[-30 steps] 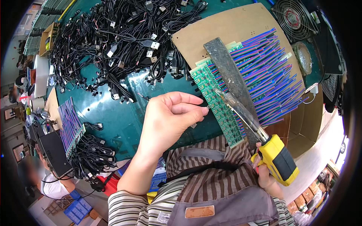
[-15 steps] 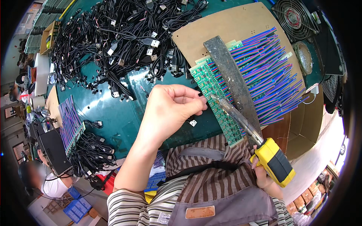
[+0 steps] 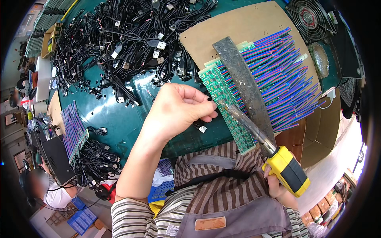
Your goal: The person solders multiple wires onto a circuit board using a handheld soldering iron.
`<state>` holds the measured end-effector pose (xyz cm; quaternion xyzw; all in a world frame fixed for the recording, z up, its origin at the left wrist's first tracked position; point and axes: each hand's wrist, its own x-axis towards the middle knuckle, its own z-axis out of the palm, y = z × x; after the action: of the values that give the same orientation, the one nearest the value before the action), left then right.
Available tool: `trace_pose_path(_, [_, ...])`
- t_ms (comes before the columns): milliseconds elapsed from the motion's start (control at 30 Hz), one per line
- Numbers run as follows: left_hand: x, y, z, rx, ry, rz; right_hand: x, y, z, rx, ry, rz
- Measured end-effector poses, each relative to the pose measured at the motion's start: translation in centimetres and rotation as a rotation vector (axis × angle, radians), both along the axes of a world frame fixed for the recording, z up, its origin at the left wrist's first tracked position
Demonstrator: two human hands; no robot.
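Note:
My left hand [image 3: 178, 109] is curled into a fist at the left edge of a long green circuit board [image 3: 235, 133]. Its fingertips pinch a thin black cable [image 3: 196, 125] whose small white plug hangs just below the fingers. My right hand [image 3: 278, 188] grips the yellow and black handle of a soldering iron [image 3: 286, 169] at the lower right. The iron's metal shaft slants up and left, and its tip rests on the board right beside my left fingertips. A grey metal bar [image 3: 242, 83] lies across rows of blue, red and green wires [image 3: 287, 75] joined to the board.
The board sits on a cardboard sheet [image 3: 238, 27] on a dark green table. A big tangle of black cables [image 3: 119, 47] fills the far left. A fan [image 3: 309, 18] stands at the back right. Another wired board [image 3: 71, 127] lies left, near a seated person [image 3: 49, 192].
My left hand has curled tighter and lifted a little from the board's edge, so the white plug now shows below it. The soldering iron has barely moved.

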<state>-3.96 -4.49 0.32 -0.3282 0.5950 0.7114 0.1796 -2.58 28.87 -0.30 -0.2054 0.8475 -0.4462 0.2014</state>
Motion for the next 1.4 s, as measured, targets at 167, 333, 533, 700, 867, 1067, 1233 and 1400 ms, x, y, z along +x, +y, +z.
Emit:
trace_pose_path(167, [0.0, 0.1, 0.0, -0.013, -0.004, -0.011, -0.1, -0.1, -0.7, -0.085, 0.148, 0.107])
trace_pose_path(333, [0.0, 0.0, -0.1, -0.002, 0.004, -0.004, 0.2, 0.4, -0.7, -0.063, 0.135, 0.122])
trace_pose_path(533, [0.0, 0.2, -0.2, -0.010, 0.003, 0.003, 0.3, -1.2, 0.1, -0.082, 0.027, -0.071])
trace_pose_path(700, [0.0, 0.1, -0.1, -0.013, 0.002, -0.001, 1.2, 1.6, -1.2, -0.085, -0.116, -0.086])
trace_pose_path(867, [0.1, 0.2, -0.3, -0.017, 0.012, 0.007, 1.3, 1.7, -1.5, -0.075, -0.125, -0.152])
trace_pose_path(1067, [0.5, 0.0, -0.1, -0.013, 0.041, -0.011, 0.7, 0.3, -0.7, -0.046, -0.163, -0.132])
trace_pose_path(1233, [0.8, -0.2, 0.3, -0.063, 0.056, -0.075, -0.1, -0.3, -0.1, -0.066, -0.105, -0.108])
trace_pose_path(1400, [1.6, 0.4, -0.4, -0.123, 0.147, 0.060, -1.1, -0.3, -0.1, -0.046, 0.081, 0.244])
